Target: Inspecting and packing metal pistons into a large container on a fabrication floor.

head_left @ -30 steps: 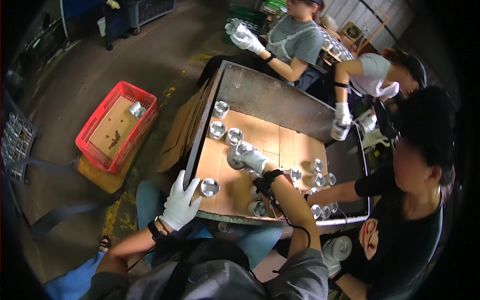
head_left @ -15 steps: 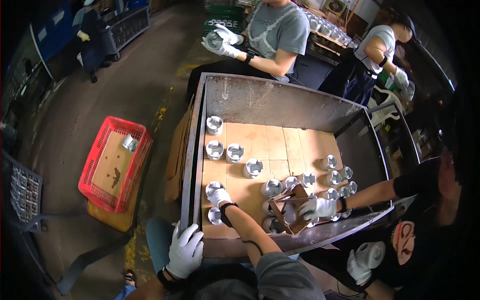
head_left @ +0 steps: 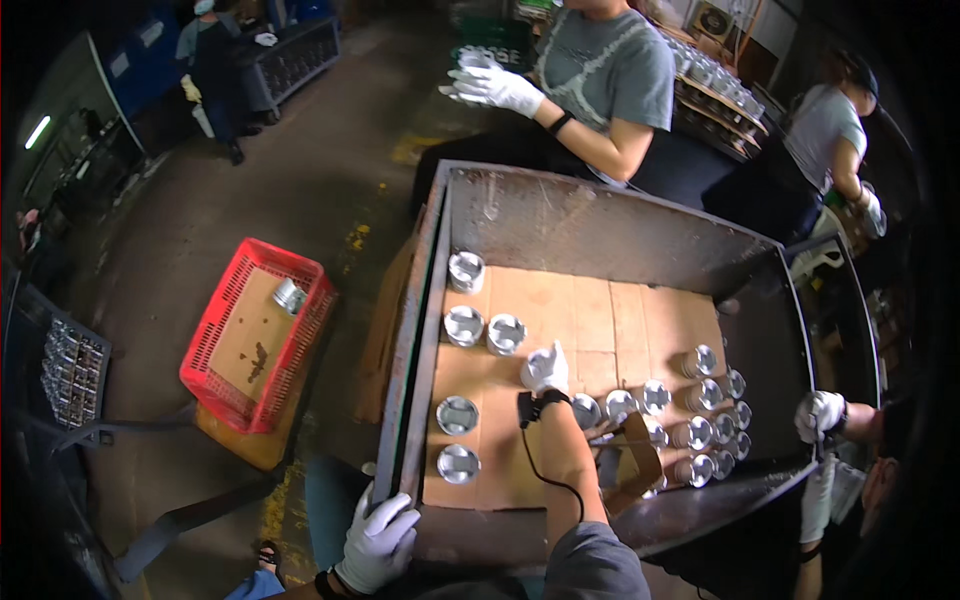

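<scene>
One metal piston point(head_left: 531, 371) sits partly beneath the right hand point(head_left: 551, 373).

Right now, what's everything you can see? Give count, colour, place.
Metal bin: one, grey, centre
Cardboard lining: one, brown, bin floor
Pistons: roughly twenty, silver, on the lining
Cardboard divider: one, brown, bin's near side
Basket: one, red, left of the bin, one piston inside
Platform: one, yellow, under the basket
Parts rack: one, grey, far left
Cart: one, dark, upper left
Shelves: at least two, brown, upper right
Chair: one, white, right, partly hidden
Workers: at least four, mixed clothing, top and right
Left hand: one, white glove, bin's near left corner
Right hand: one, white glove, at a piston
</scene>
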A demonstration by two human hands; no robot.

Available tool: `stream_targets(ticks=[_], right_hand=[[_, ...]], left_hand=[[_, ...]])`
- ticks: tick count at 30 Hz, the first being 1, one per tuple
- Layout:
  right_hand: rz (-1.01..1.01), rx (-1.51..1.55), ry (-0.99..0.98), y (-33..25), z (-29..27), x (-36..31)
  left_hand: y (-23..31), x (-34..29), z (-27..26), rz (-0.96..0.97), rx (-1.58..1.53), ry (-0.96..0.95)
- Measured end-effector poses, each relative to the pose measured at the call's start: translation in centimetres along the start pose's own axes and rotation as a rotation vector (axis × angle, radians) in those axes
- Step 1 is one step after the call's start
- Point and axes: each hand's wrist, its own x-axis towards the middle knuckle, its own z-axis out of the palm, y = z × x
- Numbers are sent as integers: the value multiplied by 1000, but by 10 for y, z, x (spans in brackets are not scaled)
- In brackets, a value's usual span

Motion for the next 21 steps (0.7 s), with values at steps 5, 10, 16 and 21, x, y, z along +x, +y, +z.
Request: stream_targets(ticks=[5, 10, 16, 21], right_hand=[[-274, -1138, 437, 56, 129, -6], [-331, -1227, 296, 52, 142, -24], [-69, -231, -347, -51, 26, -6], [-91, 38, -250, -9, -10, -35]], left_hand=[[0, -4, 3, 55, -74, 47], [2, -11, 6, 106, -76, 93], [4, -18, 8, 84, -3, 209], [5, -12, -9, 274, 1, 217]])
